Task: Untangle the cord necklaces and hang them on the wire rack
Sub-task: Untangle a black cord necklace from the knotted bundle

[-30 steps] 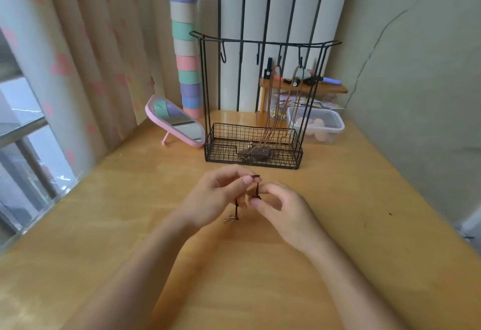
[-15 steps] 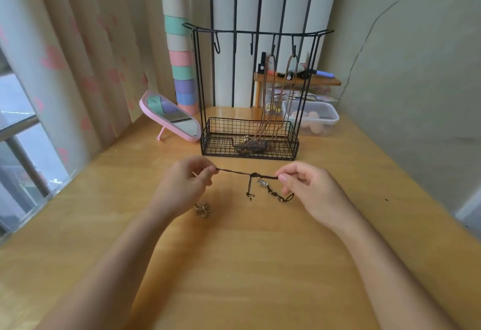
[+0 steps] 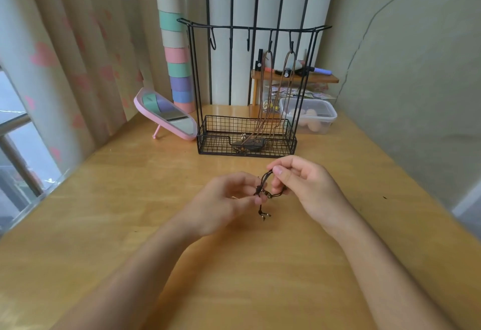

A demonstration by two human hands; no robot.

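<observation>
A dark cord necklace (image 3: pixel 263 189) is bunched between both hands above the wooden table (image 3: pixel 130 199). My left hand (image 3: pixel 223 199) pinches its lower part, and my right hand (image 3: pixel 304 186) pinches a loop of it higher up. Short beaded ends dangle below the fingers. Behind them stands the black wire rack (image 3: pixel 247 77) with hooks along its top bar. Two brown cord necklaces (image 3: pixel 270 100) hang from the right-hand hooks, and their pendants rest in the rack's basket.
A pink tabletop mirror (image 3: pixel 166 116) leans left of the rack. A clear plastic box (image 3: pixel 309 114) sits at the back right, in front of a small wooden shelf (image 3: pixel 294 78) with pens. Curtains and a window lie to the left, a wall to the right.
The cord was stretched straight between the hands half a second ago. The hands have since come together, with the right one raised, and the cord is bunched into a loop.
</observation>
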